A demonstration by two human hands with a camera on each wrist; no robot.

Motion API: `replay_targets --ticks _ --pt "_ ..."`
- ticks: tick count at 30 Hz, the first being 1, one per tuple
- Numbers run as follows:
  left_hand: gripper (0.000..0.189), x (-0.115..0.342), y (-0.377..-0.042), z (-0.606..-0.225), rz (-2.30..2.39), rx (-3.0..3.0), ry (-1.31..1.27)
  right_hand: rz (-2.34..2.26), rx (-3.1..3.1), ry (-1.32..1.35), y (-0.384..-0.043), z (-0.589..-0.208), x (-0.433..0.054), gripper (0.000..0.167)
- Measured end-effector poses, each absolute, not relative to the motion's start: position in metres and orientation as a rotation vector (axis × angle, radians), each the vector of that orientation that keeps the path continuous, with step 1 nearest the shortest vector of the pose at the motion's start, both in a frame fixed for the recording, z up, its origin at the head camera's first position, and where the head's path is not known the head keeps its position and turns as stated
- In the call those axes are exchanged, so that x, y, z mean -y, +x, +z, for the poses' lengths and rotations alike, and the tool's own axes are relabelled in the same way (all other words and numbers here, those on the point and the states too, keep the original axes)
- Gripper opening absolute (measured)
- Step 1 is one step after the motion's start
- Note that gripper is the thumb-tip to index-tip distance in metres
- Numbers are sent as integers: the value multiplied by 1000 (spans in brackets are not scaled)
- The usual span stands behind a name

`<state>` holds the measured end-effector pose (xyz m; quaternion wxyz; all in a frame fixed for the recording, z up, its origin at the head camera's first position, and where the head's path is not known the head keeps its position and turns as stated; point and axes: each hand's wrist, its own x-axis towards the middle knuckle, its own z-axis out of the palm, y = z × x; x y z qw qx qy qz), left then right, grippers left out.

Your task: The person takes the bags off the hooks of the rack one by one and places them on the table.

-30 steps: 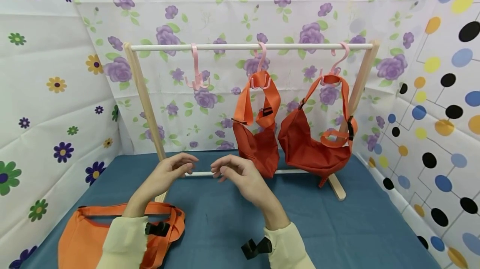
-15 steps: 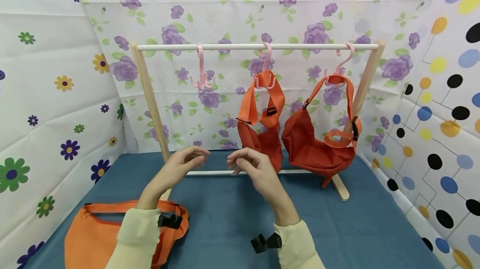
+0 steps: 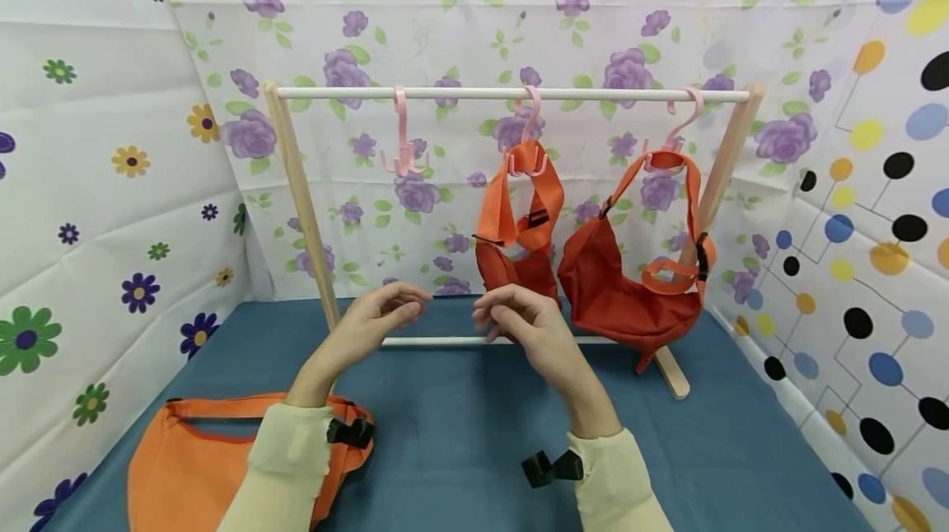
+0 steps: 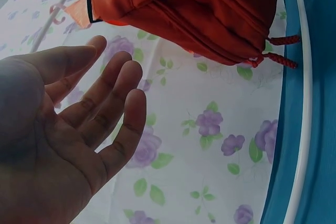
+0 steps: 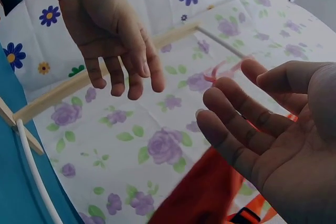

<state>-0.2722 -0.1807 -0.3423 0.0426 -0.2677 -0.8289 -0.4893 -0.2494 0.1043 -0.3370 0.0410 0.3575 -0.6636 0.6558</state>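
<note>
My left hand (image 3: 371, 324) hovers over the table, left of centre, its fingers loosely bent around nothing. Facing it a short gap away, my right hand (image 3: 530, 326) is also relaxed and holds nothing. Behind the right hand a red-orange bag (image 3: 516, 267) hangs by its strap from the middle pink hook (image 3: 530, 128), its lower part hidden by that hand. A second red bag (image 3: 630, 293) hangs from the right pink hook (image 3: 678, 124). The left pink hook (image 3: 404, 137) bears nothing. An orange bag (image 3: 185, 466) lies on the table at front left, partly behind my left forearm.
A rack with wooden side posts (image 3: 302, 194) and a white top rail (image 3: 460, 93) stands at the back of the blue-covered table (image 3: 460, 450). Its white lower bar (image 3: 437, 342) runs near the tabletop. Patterned cloth walls (image 3: 133, 211) enclose the back and both sides.
Both hands have moved to the right and slightly up, still apart and holding nothing. The view has shifted a little. The bags and hooks keep their places.
</note>
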Motion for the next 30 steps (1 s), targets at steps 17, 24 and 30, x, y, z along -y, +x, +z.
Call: replay_targets --ticks 17,24,30 --pt "25 157 -270 -329 -1498 2455 -889 1914 2046 993 -258 -322 -141 26" --pt "24 147 -271 -328 -1502 2412 -879 1880 2080 957 -260 -325 -152 26" --pt "25 137 -270 -323 -1517 2366 -866 1853 2068 920 -267 -327 -162 22"
